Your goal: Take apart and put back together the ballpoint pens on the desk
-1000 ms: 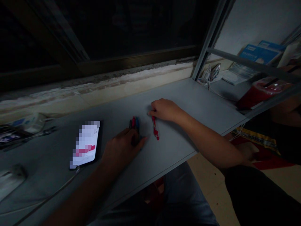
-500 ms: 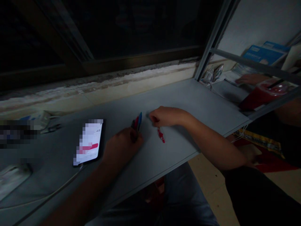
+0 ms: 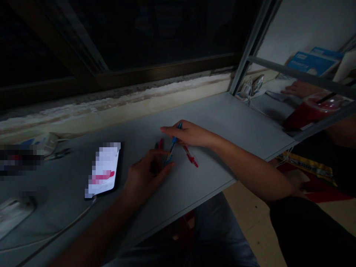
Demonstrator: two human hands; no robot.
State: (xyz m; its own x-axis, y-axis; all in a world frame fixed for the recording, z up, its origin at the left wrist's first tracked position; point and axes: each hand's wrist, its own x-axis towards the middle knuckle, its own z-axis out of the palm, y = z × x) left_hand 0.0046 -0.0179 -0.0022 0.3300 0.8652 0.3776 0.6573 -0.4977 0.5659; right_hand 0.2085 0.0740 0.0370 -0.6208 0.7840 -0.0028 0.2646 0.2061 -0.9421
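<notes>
A blue pen slants between my hands. Its upper end lies against the fingers of my right hand, which is closed on it with the thumb reaching left. A red pen sticks out from under that hand, towards the table's front edge. My left hand is curled around a pink pen and a dark pen, whose ends show past its knuckles; its grip on them is partly hidden. Its thumb and forefinger are at the blue pen's lower end.
A lit phone with a cable lies on the grey table, left of my left hand. A white device and cables are at the far left. Beyond the metal frame at right are another person's hand and a red cup.
The blue pen has moved right, out of the bunch at my left hand and into my right hand. My left thumb and forefinger have spread, and the red pen has shifted slightly right.
</notes>
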